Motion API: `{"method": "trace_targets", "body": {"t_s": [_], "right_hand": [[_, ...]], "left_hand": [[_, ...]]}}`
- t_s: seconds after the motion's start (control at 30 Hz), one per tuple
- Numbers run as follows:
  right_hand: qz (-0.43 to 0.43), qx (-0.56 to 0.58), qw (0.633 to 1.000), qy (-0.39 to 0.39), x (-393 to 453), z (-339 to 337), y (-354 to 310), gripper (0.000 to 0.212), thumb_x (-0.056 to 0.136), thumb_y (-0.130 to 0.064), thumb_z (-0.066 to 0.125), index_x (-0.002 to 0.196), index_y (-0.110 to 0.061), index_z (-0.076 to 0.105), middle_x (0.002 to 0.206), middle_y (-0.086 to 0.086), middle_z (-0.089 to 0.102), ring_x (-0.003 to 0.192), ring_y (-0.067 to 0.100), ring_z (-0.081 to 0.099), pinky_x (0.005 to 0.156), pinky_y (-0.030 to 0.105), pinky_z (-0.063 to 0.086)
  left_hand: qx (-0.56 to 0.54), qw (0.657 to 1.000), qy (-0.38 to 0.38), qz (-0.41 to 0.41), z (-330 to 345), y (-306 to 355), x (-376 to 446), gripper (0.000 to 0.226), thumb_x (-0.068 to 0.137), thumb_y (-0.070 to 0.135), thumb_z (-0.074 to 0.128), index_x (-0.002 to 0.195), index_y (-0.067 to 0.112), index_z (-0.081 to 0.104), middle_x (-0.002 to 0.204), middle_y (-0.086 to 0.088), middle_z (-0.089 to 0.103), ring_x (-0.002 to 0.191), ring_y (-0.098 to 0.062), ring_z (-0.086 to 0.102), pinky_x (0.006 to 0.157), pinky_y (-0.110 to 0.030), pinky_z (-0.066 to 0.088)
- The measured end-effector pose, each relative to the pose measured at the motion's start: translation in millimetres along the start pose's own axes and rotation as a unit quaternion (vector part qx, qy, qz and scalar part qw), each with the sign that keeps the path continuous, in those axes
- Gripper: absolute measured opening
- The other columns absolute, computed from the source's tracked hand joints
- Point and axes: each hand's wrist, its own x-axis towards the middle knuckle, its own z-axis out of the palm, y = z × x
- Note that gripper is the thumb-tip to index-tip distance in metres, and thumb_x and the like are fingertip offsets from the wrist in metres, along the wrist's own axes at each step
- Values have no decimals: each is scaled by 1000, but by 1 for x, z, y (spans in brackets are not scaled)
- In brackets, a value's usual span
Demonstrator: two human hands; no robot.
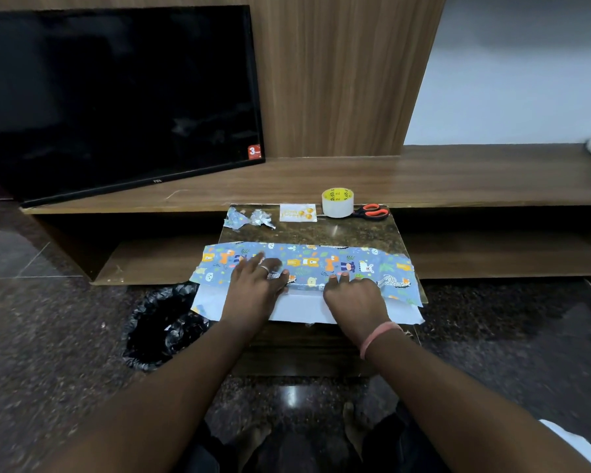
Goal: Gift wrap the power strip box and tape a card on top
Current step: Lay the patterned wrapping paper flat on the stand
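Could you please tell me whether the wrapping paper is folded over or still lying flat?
Folded over: the wrapping paper shows its printed side on top, white underside near the person, both hands pressing the fold.

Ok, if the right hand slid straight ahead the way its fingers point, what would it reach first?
The right hand lies flat on the wrapping paper, fingers pointing away from the person. Straight on, it would cross the paper's far edge onto bare table; beyond that, roughly the tape roll, though depth is uncertain.

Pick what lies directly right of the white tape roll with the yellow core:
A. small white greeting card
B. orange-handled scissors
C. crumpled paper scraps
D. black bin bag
B: the orange-handled scissors lie just right of the white tape roll, touching it or nearly so.
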Motion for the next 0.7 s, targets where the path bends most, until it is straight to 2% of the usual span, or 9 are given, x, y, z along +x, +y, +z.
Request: {"method": "trace_targets", "body": {"t_s": [0.07,0.1,0.17,0.23,0.3,0.37,0.4,0.5,0.7], "right_hand": [[-16,-23,1000,3,0,5,4,41,21,-6,87,60,-5,72,44,4,55,30,20,48,46,22,19],[-25,-26,999,7,1,10,6,45,23,-6,87,66,-3,75,45,5,56,30,20,49,45,22,18],[-49,-25,998,16,2,17,13,47,28,-2,86,74,-3,75,48,7,56,31,23,51,42,23,21],[-60,-14,998,26,1,22,20,44,34,2,83,77,-3,73,55,8,60,40,26,57,38,25,34],[-42,15,998,33,-3,25,26,46,41,5,80,85,-5,73,70,9,66,55,29,62,49,33,50],[-28,56,998,20,-6,26,30,50,48,6,79,95,-7,71,87,10,69,70,32,64,69,41,56],[-23,71,997,9,-8,25,31,53,50,8,79,99,-8,69,94,11,68,75,32,64,71,41,55],[-4,99,995,-21,-8,21,32,61,52,11,78,108,-9,67,105,13,65,86,32,63,64,37,53],[4,146,988,-47,-10,31,45,52,73,8,71,122,-7,61,111,16,60,101,38,63,80,40,53]], "left_hand": [[-25,999,-15,-21,3,-6,-1,38,77,6,85,111,22,80,128,-17,69,117,-56,60,95,-70,46],[-40,998,-26,-27,3,-10,-2,44,78,2,84,115,25,79,130,-17,68,117,-57,60,96,-72,44],[-59,997,-33,-30,2,-17,-5,50,80,-1,81,120,30,76,132,-11,68,119,-50,62,98,-68,46],[-87,995,-17,-36,-1,-24,-7,46,82,4,77,119,31,77,131,-6,68,122,-40,64,98,-61,51],[-146,988,-4,-49,-4,-32,-7,46,81,1,73,119,26,77,132,-9,67,123,-32,64,97,-54,55],[-178,981,-22,-77,-10,-40,-9,52,80,-5,77,124,24,74,138,-7,63,128,-24,61,102,-45,54],[-185,978,-35,-90,-13,-45,-11,54,82,-5,76,127,25,73,141,-3,61,131,-20,57,104,-41,53],[-191,974,-62,-104,-19,-50,-14,53,88,-4,71,132,27,69,147,3,56,138,-17,50,107,-37,48],[-185,974,-69,-109,-21,-45,-16,54,88,-1,72,134,27,68,148,3,55,141,-18,48,108,-39,48]]}}
